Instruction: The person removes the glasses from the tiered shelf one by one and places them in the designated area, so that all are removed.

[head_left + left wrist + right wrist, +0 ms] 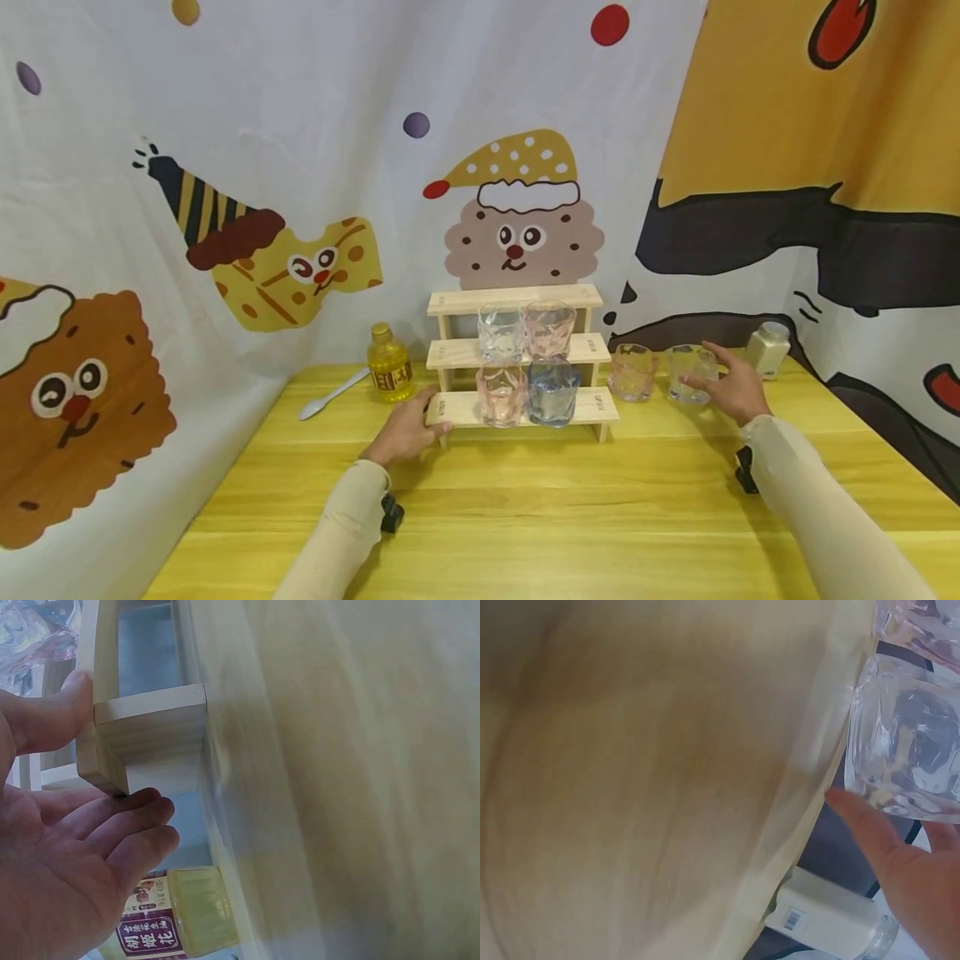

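A three-tier pale wooden stand (453, 354) on a yellow wood-grain table (525, 517), mid-frame, between two hands.
Left of centre, the left hand (405, 429) pinches the stand's lowest end, thumb above, fingers below; right of centre, the right hand (735, 390), spread tumbler-wide, holds a clear faceted glass tumbler (686, 362) between thumb and fingers.

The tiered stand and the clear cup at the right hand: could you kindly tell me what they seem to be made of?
The tiered stand looks like pale, untreated or lightly finished wood: faint grain shows, and its surfaces look matte. The clear cup is glossy and see-through, with bright highlights, suggesting glass, though clear plastic is possible.
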A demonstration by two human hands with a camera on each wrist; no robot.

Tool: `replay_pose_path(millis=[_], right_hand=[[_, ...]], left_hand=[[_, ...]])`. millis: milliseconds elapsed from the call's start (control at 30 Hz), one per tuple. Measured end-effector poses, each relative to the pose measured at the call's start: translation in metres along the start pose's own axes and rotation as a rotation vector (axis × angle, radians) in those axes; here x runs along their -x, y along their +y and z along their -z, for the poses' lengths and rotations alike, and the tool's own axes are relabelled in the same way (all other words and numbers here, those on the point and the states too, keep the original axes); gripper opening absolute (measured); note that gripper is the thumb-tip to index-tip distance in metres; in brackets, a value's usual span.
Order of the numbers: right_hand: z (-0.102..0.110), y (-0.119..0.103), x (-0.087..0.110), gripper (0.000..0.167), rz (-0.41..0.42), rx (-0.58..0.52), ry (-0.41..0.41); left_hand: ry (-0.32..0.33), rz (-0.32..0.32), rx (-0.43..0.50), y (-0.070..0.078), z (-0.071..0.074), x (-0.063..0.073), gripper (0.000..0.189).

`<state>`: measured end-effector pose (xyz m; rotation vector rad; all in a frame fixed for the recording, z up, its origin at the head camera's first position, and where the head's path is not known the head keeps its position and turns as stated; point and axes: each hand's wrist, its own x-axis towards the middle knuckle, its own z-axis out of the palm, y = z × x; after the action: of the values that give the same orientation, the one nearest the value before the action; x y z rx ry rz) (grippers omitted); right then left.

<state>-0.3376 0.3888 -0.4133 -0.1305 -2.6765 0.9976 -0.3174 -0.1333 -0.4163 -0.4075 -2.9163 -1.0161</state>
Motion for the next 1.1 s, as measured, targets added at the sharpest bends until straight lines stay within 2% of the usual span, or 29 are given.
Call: replay_pose_path(millis=[300, 500, 667, 900, 1000, 1100], right_hand=[[-0.001, -0.006, -0.003, 0.093, -0.025, -0.013, -0.040], [-0.001, -0.007, -0.003, 0.093, -0.039, -0.025, -0.069], [0.000, -0.007, -0.003, 0.095, -0.032, -0.006, -0.098], [0.007, -0.018, -0.003, 0.107, -0.032, 0.092, -0.202], [0.009, -0.032, 0.001, 0.109, -0.052, 0.143, -0.188], [0.006, -0.059, 0.008, 0.101, -0.009, 0.183, -0.088]], left_hand=[[0.000, 0.026, 0.027, -0.001, 0.003, 0.000, 0.067], [-0.004, 0.015, 0.021, 0.001, 0.003, 0.001, 0.068], [-0.008, 0.017, 0.019, 0.002, 0.003, 0.001, 0.067], [-0.006, 0.009, 0.022, 0.002, 0.003, 0.000, 0.066], [-0.002, 0.006, 0.024, 0.002, 0.002, -0.001, 0.065], [-0.003, 0.007, 0.021, 0.001, 0.002, 0.001, 0.065]])
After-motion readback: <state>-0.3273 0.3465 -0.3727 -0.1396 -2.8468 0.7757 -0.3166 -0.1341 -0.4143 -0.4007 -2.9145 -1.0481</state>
